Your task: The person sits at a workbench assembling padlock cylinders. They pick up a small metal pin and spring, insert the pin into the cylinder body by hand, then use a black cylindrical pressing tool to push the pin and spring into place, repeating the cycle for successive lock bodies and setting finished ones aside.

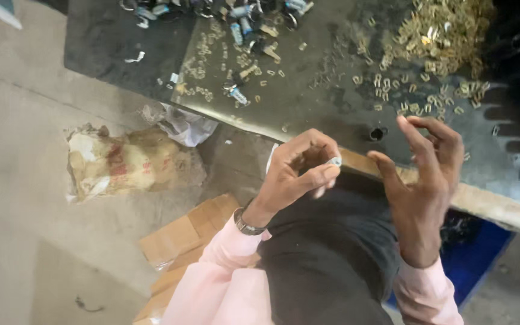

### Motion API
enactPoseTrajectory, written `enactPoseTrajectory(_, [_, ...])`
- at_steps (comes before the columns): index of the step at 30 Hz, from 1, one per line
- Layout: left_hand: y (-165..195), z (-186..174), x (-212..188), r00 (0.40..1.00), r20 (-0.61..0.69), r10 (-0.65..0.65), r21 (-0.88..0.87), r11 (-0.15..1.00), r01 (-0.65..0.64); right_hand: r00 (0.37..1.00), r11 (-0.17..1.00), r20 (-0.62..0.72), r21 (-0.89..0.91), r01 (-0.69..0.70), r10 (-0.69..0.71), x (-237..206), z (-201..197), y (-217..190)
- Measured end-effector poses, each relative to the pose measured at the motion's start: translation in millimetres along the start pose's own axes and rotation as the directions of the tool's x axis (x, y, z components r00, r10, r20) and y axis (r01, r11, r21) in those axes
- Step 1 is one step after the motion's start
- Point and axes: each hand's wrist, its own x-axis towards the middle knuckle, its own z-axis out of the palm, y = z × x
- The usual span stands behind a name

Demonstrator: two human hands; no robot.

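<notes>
My left hand (296,171) is raised in front of my lap, its thumb and fingers pinched on a small silvery metal piece (334,161). My right hand (425,174) is held up beside it, a short gap away, fingers spread and curled, holding nothing. Both wrists come out of pale pink sleeves, and a dark watch band (247,226) sits on the left wrist. Just beyond the hands runs the near edge of a dark metal worktable (308,114). A heap of small brass-coloured clips (443,33) lies at its far right, with loose ones scattered toward the middle.
A cluster of blue and silver parts (245,21) lies at the table's far middle. A stuffed, worn sack (124,162) and crumpled plastic (182,123) lie on the concrete floor at left. Cardboard boxes (179,238) stand beside my left arm. A blue bin (473,256) sits under the table at right.
</notes>
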Motion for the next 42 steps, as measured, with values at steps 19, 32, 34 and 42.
enactPoseTrajectory(19, [-14.4, -14.6, 2.4, 0.982, 0.072, -0.172, -0.375, 0.908, 0.187, 0.979, 0.529, -0.032, 0.845, -0.082, 0.202, -53.7, 28.3, 57.3])
enactPoseTrajectory(32, [-59.9, 14.8, -7.5, 0.953, 0.006, -0.303, -0.16, 0.941, 0.3, 0.945, 0.45, -0.035, 0.884, -0.123, 0.326, -78.1, 30.3, 67.8])
enactPoseTrajectory(34, [-52.5, 22.2, -6.2, 0.965, -0.026, -0.262, -0.041, 0.964, 0.261, 0.937, 0.476, -0.041, 0.868, -0.139, 0.348, -79.9, 30.1, 66.2])
enactPoseTrajectory(42, [-27.1, 48.8, -3.7, 0.895, 0.202, 0.398, 0.797, 0.465, -0.386, 0.942, 0.797, -0.157, 0.584, -0.154, 0.297, -88.1, 24.5, 68.5])
